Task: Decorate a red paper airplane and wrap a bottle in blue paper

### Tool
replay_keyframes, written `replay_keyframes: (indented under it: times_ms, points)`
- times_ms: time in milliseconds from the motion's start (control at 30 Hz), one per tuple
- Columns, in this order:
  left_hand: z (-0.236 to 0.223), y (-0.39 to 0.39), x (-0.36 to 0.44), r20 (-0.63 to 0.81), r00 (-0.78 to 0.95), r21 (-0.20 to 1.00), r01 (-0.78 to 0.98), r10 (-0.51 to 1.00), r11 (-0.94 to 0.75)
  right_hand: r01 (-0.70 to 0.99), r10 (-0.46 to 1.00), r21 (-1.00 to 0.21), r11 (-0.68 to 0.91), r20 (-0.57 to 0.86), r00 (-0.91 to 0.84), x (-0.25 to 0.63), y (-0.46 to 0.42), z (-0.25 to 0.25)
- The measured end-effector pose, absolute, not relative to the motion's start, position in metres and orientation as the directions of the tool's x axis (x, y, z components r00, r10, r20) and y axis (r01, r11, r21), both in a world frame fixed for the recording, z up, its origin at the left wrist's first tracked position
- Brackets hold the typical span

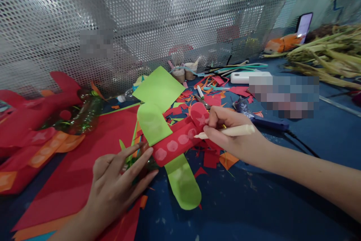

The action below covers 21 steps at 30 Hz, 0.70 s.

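A craft plane [172,141] made from a plastic bottle wrapped in red paper with light green paper wings lies on the blue table [254,203]. My left hand [118,184] rests on its bottle end with fingers stretched out flat, holding it down. My right hand [231,135] is closed on a cream pen-like tool [225,132], whose tip touches the red body near the pale round spots. Its thumb and fingers also pinch the plane's red tail with a star.
A large red paper sheet [79,173] lies at the left, with another red bottle craft [42,120] beyond it. Paper scraps, scissors [201,101], a marker, small cups and a white box [248,76] crowd the back. A perforated metal screen [141,19] stands behind; dried stalks [324,56] lie right.
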<state>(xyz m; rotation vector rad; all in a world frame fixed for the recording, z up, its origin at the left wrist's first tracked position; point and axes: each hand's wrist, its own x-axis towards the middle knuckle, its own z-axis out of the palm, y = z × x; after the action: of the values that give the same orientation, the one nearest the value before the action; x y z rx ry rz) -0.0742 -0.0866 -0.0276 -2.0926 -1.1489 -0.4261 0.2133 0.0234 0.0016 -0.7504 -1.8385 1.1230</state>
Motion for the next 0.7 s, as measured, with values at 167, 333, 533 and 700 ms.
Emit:
replay_keyframes:
  times_ms: [167,333,533,700]
  points:
    - [-0.0292,-0.0873,-0.0769,0.575,0.561,-0.434,0.826,0.596,-0.359,0.020,0.819,-0.916,0.400,0.347,-0.457,0.2140,0.0246,-0.0012]
    - [-0.0302,-0.0872,-0.0766,0.585,0.551,-0.419,0.834,0.595,-0.360,0.043,0.797,-0.887,0.460,0.390,-0.461,0.2138,0.0245,-0.0002]
    - [-0.0270,-0.0864,-0.0714,0.585,0.553,-0.400,0.833,0.593,-0.382,0.045,0.789,-0.863,0.504,0.438,-0.430,0.2151,0.0242,0.0027]
    - [-0.0259,-0.0878,-0.0714,0.601,0.528,-0.376,0.850,0.600,-0.370,0.067,0.794,-0.855,0.514,0.444,-0.414,0.2153,0.0242,0.0036]
